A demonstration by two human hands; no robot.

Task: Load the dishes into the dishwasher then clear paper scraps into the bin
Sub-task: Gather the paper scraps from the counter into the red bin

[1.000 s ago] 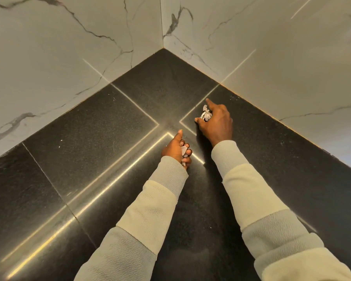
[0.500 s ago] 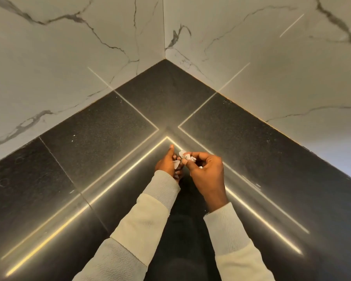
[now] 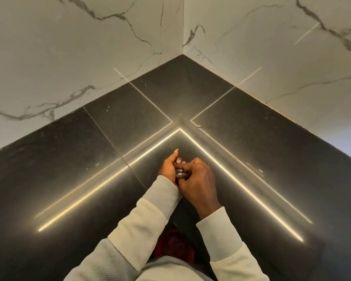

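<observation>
Both hands meet over the near part of a black corner countertop [image 3: 130, 122]. My left hand [image 3: 168, 168] is cupped and holds white paper scraps [image 3: 179, 173], which show only between the fingers. My right hand [image 3: 199, 179] reaches into the left palm, its fingertips curled and pinching at the scraps. A tiny white scrap [image 3: 198, 126] lies alone on the counter beyond the hands, near the crossing seams. No dishes, dishwasher or bin are in view.
White marble-look walls [image 3: 69, 47] close the counter on two sides and meet in a corner at the back. Bright light strips reflect off the dark surface. A few pale specks [image 3: 97, 164] dot the counter to the left.
My right hand lifted scraps from the counter farther back and carried them to my left hand. Both hands drew nearer to me, and the right fingers now press into the left palm.
</observation>
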